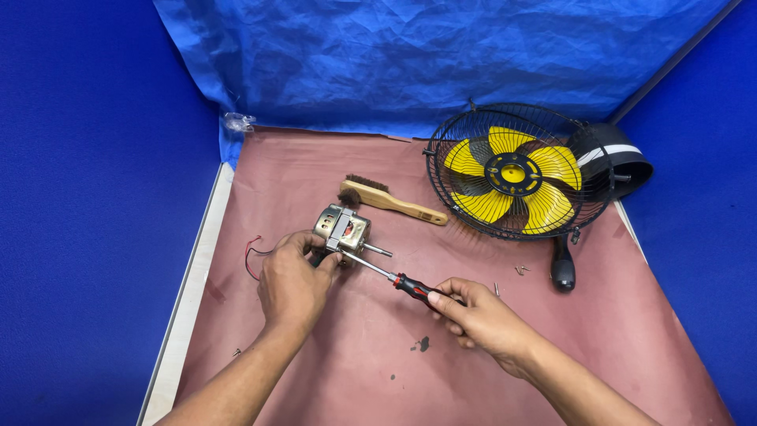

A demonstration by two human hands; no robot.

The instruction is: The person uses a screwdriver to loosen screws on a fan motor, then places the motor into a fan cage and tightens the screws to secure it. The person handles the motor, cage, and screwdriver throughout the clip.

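My left hand (pixel 293 278) grips a small metal fan motor (pixel 342 227) with a shaft sticking out to the right, holding it on the reddish-brown mat (pixel 355 379). Red wires (pixel 251 259) trail from the motor to the left. My right hand (pixel 473 312) holds a screwdriver (pixel 390 276) with a red and black handle. Its metal tip reaches up-left and touches the motor's lower side.
A wooden-handled brush (pixel 390 200) lies behind the motor. At the right stands a black wire fan guard with yellow blades (pixel 516 173) and a black housing (pixel 619 158). A black knob piece (pixel 561 268) and small screws (pixel 520 270) lie near it. Blue sheeting surrounds the mat.
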